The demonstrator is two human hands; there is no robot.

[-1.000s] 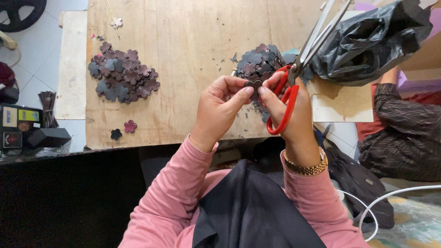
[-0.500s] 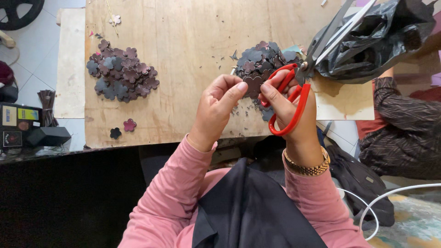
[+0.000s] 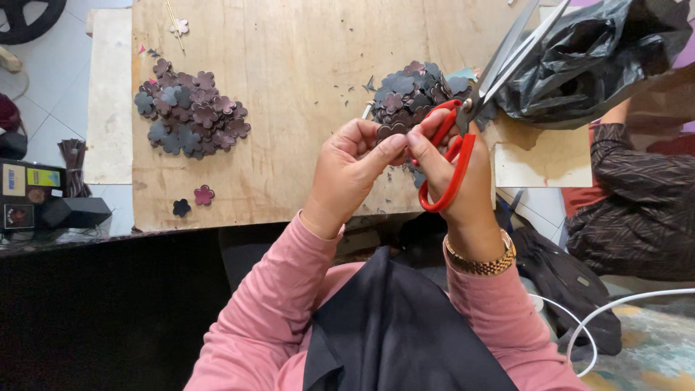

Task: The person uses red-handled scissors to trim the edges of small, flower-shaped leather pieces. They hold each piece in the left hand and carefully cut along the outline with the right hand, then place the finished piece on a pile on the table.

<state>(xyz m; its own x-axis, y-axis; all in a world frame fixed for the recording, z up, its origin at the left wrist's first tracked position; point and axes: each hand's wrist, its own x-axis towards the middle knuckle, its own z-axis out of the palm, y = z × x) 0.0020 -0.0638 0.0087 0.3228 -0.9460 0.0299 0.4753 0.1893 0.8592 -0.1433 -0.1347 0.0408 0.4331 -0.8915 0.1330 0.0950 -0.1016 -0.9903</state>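
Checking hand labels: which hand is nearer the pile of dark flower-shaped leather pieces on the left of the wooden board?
Left. The left hand is right of that pile of dark flower-shaped leather pieces; the right hand, holding red-handled scissors, is farther right.

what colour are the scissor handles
Red, on the scissors hooked on the right hand; the blades are grey metal. Seen best in the head view.

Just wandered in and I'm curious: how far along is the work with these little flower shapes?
Seemingly done: a heap of dark flower-shaped leather cutouts lies at the wooden board's left, two more near its front edge. In hand: the left hand pinches one small dark piece; the right hand holds red-handled scissors. Left: apparently the second heap behind the hands.
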